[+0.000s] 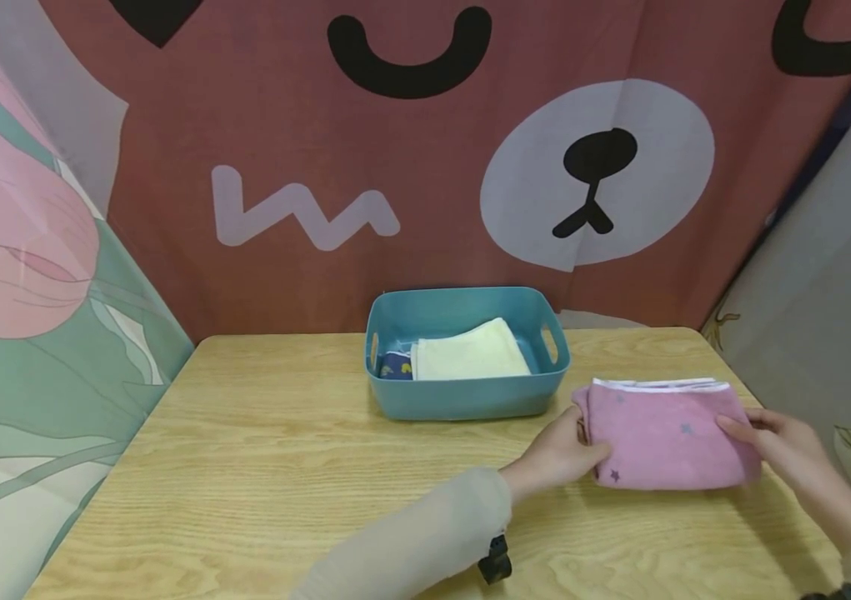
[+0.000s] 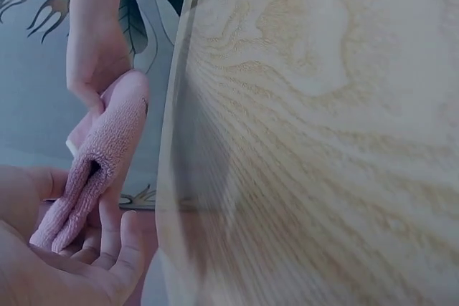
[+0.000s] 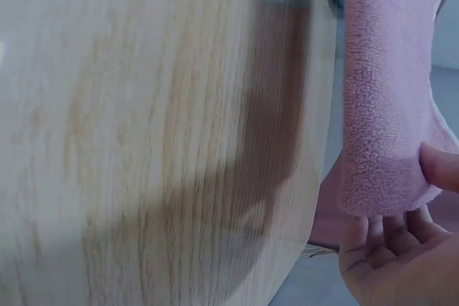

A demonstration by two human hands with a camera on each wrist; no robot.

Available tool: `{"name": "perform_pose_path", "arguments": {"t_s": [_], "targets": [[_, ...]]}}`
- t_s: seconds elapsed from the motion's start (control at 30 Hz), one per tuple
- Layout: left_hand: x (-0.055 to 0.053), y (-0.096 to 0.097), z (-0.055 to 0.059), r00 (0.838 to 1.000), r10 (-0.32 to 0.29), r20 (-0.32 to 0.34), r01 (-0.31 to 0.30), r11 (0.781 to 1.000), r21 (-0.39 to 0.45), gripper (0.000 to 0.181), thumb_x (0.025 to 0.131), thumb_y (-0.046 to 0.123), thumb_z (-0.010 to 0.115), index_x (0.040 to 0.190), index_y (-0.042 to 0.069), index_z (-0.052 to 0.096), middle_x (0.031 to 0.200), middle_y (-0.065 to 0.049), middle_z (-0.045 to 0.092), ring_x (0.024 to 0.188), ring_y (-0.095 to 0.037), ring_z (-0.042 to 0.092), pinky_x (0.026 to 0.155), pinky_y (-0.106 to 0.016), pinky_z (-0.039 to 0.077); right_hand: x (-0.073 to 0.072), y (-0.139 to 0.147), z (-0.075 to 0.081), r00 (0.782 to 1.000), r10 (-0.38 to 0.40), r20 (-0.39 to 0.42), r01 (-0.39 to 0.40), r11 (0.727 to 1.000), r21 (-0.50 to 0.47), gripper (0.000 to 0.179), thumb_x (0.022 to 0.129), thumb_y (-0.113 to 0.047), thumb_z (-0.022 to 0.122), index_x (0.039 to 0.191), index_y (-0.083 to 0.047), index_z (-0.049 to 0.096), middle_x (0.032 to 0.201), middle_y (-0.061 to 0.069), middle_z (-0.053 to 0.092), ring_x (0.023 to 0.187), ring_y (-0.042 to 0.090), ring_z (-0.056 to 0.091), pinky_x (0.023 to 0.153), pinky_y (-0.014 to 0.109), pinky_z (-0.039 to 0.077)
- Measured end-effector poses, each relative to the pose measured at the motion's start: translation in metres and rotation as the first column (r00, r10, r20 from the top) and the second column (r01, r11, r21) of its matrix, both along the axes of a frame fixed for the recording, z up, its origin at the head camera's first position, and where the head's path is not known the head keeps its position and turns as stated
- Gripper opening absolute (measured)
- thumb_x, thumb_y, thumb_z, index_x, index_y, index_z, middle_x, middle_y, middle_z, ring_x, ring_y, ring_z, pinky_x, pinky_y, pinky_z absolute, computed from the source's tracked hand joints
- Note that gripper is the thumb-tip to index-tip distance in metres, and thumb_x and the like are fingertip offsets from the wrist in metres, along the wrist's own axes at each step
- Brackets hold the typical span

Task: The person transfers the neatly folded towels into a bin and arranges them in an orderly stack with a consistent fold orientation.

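Observation:
A folded pink towel (image 1: 668, 437) with small stars and a white edge is held up above the right side of the table. My left hand (image 1: 560, 450) grips its left end, thumb in front and fingers behind. At the other end my right hand (image 1: 781, 442) pinches it the same way. In the left wrist view the towel (image 2: 115, 134) shows its folded layers between thumb and fingers of the left hand (image 2: 79, 263). The right wrist view shows the towel's fuzzy side (image 3: 384, 105) and the right hand (image 3: 401, 256) curled around its lower end.
A teal basket (image 1: 463, 402) with handle holes stands at the back of the wooden table (image 1: 260, 467). Inside lie a pale yellow folded cloth (image 1: 470, 354) and a dark blue patterned cloth (image 1: 397, 366). Behind the table hangs a brown curtain (image 1: 433, 167) with a cartoon bear face.

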State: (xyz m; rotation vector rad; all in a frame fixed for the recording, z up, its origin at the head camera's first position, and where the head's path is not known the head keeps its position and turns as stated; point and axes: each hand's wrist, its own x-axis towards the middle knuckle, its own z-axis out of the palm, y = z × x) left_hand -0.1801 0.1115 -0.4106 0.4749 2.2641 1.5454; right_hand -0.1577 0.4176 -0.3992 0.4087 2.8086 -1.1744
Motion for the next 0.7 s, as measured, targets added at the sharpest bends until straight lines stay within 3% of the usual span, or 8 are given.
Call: {"name": "perform_pose_path", "arguments": {"t_s": [0.13,0.2,0.27,0.53,0.7], "targets": [[0.003,-0.005,0.003,1.0,-0.002,-0.029,0.001,1.0,-0.018,0.022,0.091,0.017,0.069,0.106,0.013,0.053,0.084,0.005,0.054,0.069,-0.006,0.052,0.06,-0.023,0.048,0.006,-0.005,-0.001,0.995,-0.026,-0.093,0.03,0.999,0.035,0.073,0.099,-0.044,0.056,0.134,0.019,0.042,0.131,0.042,0.046,0.089,0.011,0.055,0.073,0.033,0.041],[0.004,-0.008,0.005,0.999,-0.002,-0.039,0.002,1.0,-0.013,0.023,0.091,0.017,0.069,0.108,0.013,0.054,0.085,0.006,0.054,0.071,-0.005,0.053,0.061,-0.022,0.049,0.008,-0.008,-0.002,0.99,-0.044,-0.136,0.051,0.997,0.05,0.071,0.098,-0.042,0.06,0.131,0.019,0.046,0.124,0.04,0.054,0.081,-0.007,0.045,0.067,0.026,0.039],[0.006,-0.012,0.007,0.999,-0.002,-0.043,0.001,1.0,-0.01,0.023,0.091,0.016,0.069,0.108,0.013,0.054,0.085,0.006,0.054,0.071,-0.005,0.053,0.061,-0.022,0.049,0.009,-0.012,-0.001,0.985,-0.054,-0.162,0.063,0.997,0.05,0.07,0.097,-0.041,0.061,0.13,0.018,0.048,0.119,0.038,0.058,0.075,-0.015,0.04,0.064,0.023,0.039],[0.014,-0.029,0.01,1.0,-0.008,-0.019,0.009,0.998,0.055,0.034,0.092,0.015,0.068,0.122,0.016,0.053,0.084,0.006,0.056,0.068,-0.006,0.055,0.056,-0.023,0.049,0.015,-0.024,0.004,0.981,-0.026,-0.191,0.035,0.999,0.04,0.066,0.097,-0.039,0.064,0.128,0.018,0.051,0.111,0.032,0.064,0.074,-0.019,0.04,0.061,0.019,0.04],[0.018,-0.04,0.01,0.999,-0.038,-0.013,0.038,0.996,0.084,0.036,0.093,0.014,0.067,0.126,0.014,0.052,0.084,0.006,0.058,0.067,-0.006,0.057,0.055,-0.023,0.049,0.019,-0.03,0.006,0.977,-0.002,-0.213,0.012,0.999,0.044,0.059,0.096,-0.037,0.066,0.123,0.015,0.057,0.094,-0.003,0.069,0.076,-0.016,0.043,0.063,0.021,0.039]]}}
